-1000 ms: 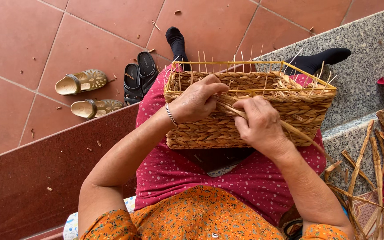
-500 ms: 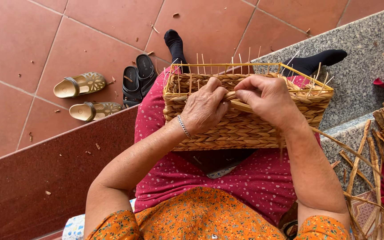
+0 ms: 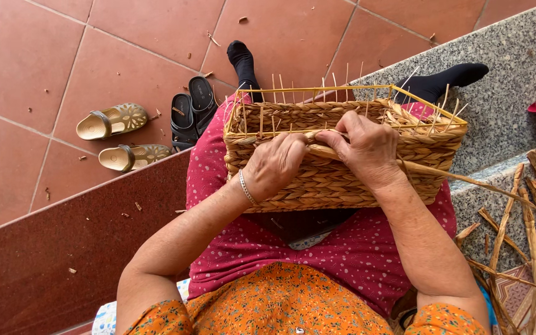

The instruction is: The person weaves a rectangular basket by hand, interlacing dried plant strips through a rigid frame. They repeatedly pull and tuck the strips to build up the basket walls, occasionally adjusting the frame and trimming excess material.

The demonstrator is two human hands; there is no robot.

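Note:
A rectangular woven straw basket (image 3: 336, 186) on a thin yellow wire frame rests on my lap, over a pink dotted skirt. My left hand (image 3: 275, 164), with a silver bracelet at the wrist, presses on the near wall just below the rim. My right hand (image 3: 367, 149) pinches a twisted straw strand (image 3: 466, 180) at the rim, fingertips close to the left hand's. The strand trails off to the right past the basket's corner. Thin upright stakes stick up all around the rim.
Loose dried straw strands (image 3: 528, 229) lie heaped on the granite step (image 3: 510, 56) at the right. Gold sandals (image 3: 116, 136) and black sandals (image 3: 192, 110) sit on the red tile floor at the left. A dark red ledge (image 3: 63, 248) runs below them. My feet wear black socks.
Both hands slid along the near rim and now meet at its middle, working the strand against the wall. The view shifted slightly, with the basket lower and more central in it.

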